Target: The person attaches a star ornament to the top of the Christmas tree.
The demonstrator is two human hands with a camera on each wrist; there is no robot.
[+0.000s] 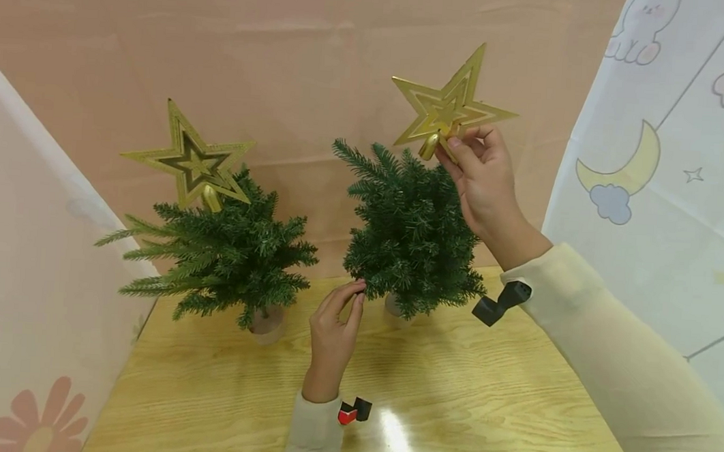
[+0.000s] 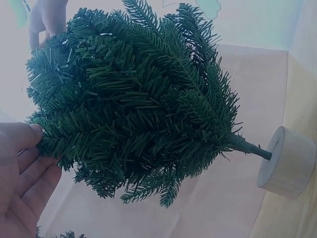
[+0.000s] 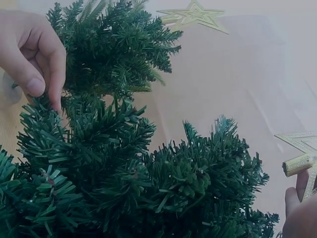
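Observation:
My right hand pinches a gold star tree topper near its tubular socket, holding it above the right small artificial Christmas tree. In the right wrist view, the socket points toward the tree's side, apart from the branches. Low on that same tree's left side, my left hand pinches a branch tip between thumb and fingers. The left wrist view shows those fingertips on the green needles, and the tree's stem running into a round pale base.
A second small tree stands at left, topped by another gold star that leans left. Both trees stand on a light wooden table. A pinkish cloth hangs behind, with patterned white curtains at the sides.

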